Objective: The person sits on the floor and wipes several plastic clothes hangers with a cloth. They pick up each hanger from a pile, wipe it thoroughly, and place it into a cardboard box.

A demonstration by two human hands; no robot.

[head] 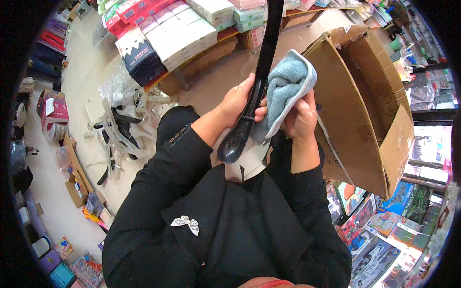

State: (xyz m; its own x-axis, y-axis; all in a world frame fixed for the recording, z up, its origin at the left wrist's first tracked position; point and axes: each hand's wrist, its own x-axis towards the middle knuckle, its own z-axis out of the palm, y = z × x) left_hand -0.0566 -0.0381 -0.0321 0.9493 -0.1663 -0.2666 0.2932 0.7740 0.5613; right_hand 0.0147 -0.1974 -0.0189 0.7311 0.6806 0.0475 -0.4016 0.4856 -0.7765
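A long black plastic piece, apparently one arm of a clothes hanger (239, 135), runs from the top of the view down to a broad rounded end over my lap. My left hand (236, 102) is wrapped around it, thumb along its left edge and fingertips showing on its other side. Bunched in my right hand (302, 117) is a blue-grey terry cloth (288, 82) with a pale hem, close against the hanger's right edge; whether they touch is hard to tell. On the floor to the left lies a tangled pile of black and clear hangers (124, 133).
A large open cardboard box (345, 108) stands close at my right. Ahead is a low table with stacked tissue packs (180, 36). Boxed toys (378, 244) lie at the lower right. Small boxes and goods line the left, including a pink box (54, 109).
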